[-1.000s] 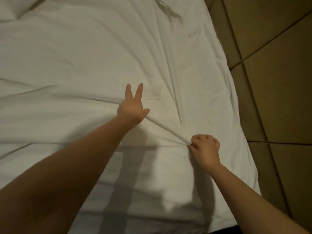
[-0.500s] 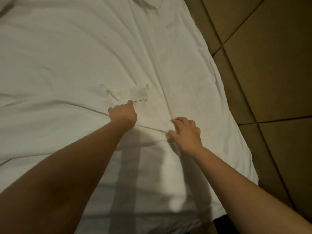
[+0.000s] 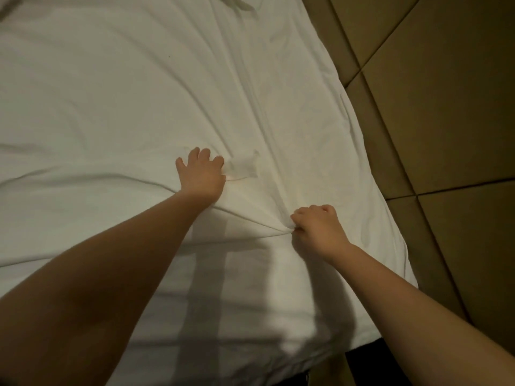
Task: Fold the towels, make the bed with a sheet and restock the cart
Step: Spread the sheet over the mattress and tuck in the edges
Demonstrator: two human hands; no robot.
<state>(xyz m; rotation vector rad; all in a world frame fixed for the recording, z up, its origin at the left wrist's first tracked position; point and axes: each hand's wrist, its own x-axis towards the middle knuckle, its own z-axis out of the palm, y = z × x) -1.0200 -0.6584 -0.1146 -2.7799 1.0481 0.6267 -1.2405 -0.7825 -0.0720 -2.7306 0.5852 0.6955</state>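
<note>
view: head
sheet (image 3: 125,101): white, spread over the whole sleeping surface. Its right edge hangs down beside the floor tiles (image 3: 434,112). Long creases fan out from the spot between the two hands.
tag (image 3: 243,169): small pale patch or label on the sheet, just beside the left fingertips. Can't tell whether it is sewn on.
left hand (image 3: 201,176): palm down on the sheet with fingers apart and extended, pressing the cloth flat. It grips nothing.
right hand (image 3: 320,231): fingers curled into a fist, clamped on a gathered pinch of sheet. Folds run into the fist from the left hand's side.
hands: near each other but not touching, with a taut ridge of cloth between them.
step: the sheet part of the task, smoothing and tensioning near the right edge. One hand likely anchors while the other pulls.
progress: sheet is on but wrinkled, so this step looks unfinished.
next move: probably draw the pinched cloth toward the right edge to pull out the creases, with a steady anchor under the left palm. Pulling too hard could drag the sheet off line.
towels, cart: not in this view.
</note>
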